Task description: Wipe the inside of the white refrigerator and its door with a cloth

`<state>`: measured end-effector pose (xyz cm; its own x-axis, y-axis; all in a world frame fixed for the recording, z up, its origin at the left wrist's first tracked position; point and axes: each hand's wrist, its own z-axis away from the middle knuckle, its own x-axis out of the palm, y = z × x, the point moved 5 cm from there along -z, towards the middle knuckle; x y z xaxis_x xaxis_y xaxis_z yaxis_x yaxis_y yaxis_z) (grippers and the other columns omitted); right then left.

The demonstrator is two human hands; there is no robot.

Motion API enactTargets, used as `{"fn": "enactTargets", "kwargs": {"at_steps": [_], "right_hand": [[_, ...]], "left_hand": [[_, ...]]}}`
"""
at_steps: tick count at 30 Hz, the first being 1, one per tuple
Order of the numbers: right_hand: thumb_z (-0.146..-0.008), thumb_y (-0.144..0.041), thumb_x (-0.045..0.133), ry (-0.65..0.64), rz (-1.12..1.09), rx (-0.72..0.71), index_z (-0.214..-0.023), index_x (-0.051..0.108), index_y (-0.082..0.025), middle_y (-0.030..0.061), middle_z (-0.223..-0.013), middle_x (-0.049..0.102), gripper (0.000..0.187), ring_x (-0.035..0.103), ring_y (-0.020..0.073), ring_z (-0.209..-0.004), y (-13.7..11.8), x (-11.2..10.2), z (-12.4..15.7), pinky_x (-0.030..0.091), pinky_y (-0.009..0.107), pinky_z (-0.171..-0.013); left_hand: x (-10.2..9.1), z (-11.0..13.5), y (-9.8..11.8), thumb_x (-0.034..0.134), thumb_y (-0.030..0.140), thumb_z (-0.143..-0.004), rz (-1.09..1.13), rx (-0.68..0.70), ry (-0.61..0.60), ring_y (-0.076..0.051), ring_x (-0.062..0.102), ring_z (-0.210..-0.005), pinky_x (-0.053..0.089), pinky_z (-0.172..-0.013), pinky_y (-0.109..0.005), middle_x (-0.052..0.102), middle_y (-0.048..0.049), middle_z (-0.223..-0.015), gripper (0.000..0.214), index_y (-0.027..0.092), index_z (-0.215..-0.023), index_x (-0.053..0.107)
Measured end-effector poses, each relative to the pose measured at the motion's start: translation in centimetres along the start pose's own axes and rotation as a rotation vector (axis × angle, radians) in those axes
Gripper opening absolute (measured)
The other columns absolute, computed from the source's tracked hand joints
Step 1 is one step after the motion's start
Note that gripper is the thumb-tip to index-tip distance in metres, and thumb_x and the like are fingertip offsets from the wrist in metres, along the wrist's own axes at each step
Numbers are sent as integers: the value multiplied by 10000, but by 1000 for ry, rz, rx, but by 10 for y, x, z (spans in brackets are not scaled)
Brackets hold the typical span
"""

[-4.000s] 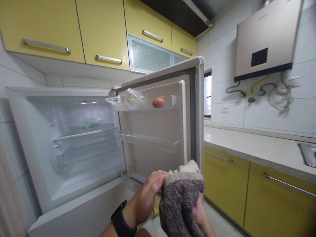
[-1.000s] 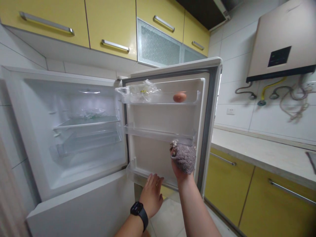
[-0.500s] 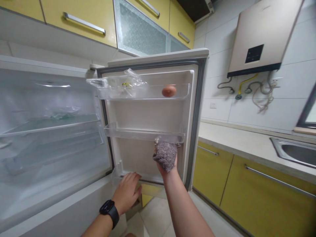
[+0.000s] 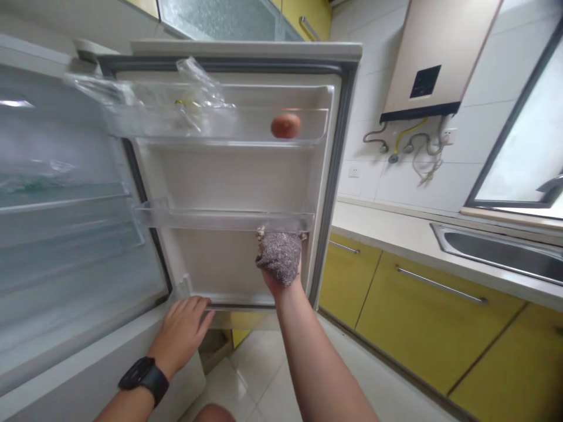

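The refrigerator door (image 4: 237,170) stands open, with clear shelves on its inner side. My right hand (image 4: 275,285) is closed round a grey-brown terry cloth (image 4: 281,257), which hides most of its fingers. That cloth touches the underside and front of the middle door shelf (image 4: 211,220) at its right end. At the lower left, my left hand (image 4: 182,328), with a black watch on the wrist, rests on the edge of the bottom door shelf (image 4: 182,288). Its fingers are stretched out and the thumb is apart. An egg (image 4: 285,125) and a clear plastic bag (image 4: 193,102) are in the top door shelf.
Left of the door is the open refrigerator compartment (image 4: 65,234) with glass shelves and a bagged item. On the right are yellow cabinets (image 4: 409,310), a countertop (image 4: 373,225) and a steel sink (image 4: 497,249). A water heater (image 4: 435,53) hangs on the tiled wall.
My view has shifted right and down, so the door appears further left and higher. The cloth stays against the middle shelf's right end; my left hand stays at the bottom shelf.
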<state>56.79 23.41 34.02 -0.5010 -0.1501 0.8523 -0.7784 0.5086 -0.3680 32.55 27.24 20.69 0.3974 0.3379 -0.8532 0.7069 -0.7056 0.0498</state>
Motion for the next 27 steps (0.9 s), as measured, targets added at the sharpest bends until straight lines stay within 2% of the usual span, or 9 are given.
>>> {"fn": "enactTargets", "kwargs": {"at_steps": [4, 9, 13, 15, 18, 23, 25, 27], "right_hand": [[-964, -407, 473, 79, -87, -46, -880, 639, -255, -31, -788, 726, 240, 661, 134, -713, 1, 5, -2, 587, 277, -645], [-991, -429, 407, 58, -81, -33, -910, 650, -252, -31, -783, 728, 311, 664, 139, -705, -9, 20, -2, 581, 269, -614], [-1018, -385, 366, 83, -61, -89, -900, 651, -244, -38, -811, 733, 339, 666, 113, -731, -13, 24, 5, 589, 250, -682], [-1034, -384, 310, 110, -34, -96, -914, 655, -243, -27, -847, 741, 391, 664, 107, -760, -7, 25, 5, 583, 240, -689], [-1042, -399, 259, 130, -4, -29, -962, 658, -243, -4, -893, 752, 436, 658, 113, -774, 4, 26, -1, 557, 224, -628], [-1042, -412, 269, 117, -71, -34, -890, 634, -266, -42, -767, 717, 421, 626, 120, -649, 11, 25, -18, 528, 224, -553], [-1025, -413, 315, 116, -60, -64, -838, 613, -269, -55, -722, 694, 380, 604, 121, -606, 23, 26, -23, 520, 231, -542], [-995, -415, 370, 120, 34, -65, -794, 591, -267, -59, -696, 674, 334, 591, 123, -598, 46, 28, -28, 530, 245, -564]], "left_hand": [[-10, -3, 5, 404, 434, -1065, -110, -16, -4, -303, 628, -1030, 451, -978, -473, 703, -111, -1048, 387, 177, -1152, 680], [-13, -2, 3, 393, 429, -1070, -118, 45, -48, -285, 629, -1006, 449, -942, -434, 699, -93, -1014, 373, 194, -1125, 677], [-16, -5, 9, 385, 404, -1061, -182, 15, -21, -296, 630, -983, 430, -930, -442, 693, -111, -979, 366, 183, -1090, 675], [-16, -8, 12, 392, 400, -1053, -174, 24, -44, -295, 630, -961, 424, -903, -434, 687, -110, -945, 356, 185, -1018, 674], [-16, -12, 12, 407, 404, -1047, -118, 23, -52, -290, 629, -914, 416, -858, -424, 679, -94, -898, 344, 197, -950, 665], [-13, -14, 11, 408, 354, -1053, -66, 6, -29, -279, 627, -926, 416, -868, -426, 680, -74, -906, 303, 217, -935, 651], [-11, -15, 11, 408, 351, -1058, -58, -5, -29, -280, 628, -940, 424, -880, -432, 679, -73, -915, 296, 214, -956, 650], [-10, -14, 11, 414, 355, -1058, -53, -6, -31, -280, 627, -948, 434, -900, -439, 675, -74, -921, 290, 208, -976, 651]]}}
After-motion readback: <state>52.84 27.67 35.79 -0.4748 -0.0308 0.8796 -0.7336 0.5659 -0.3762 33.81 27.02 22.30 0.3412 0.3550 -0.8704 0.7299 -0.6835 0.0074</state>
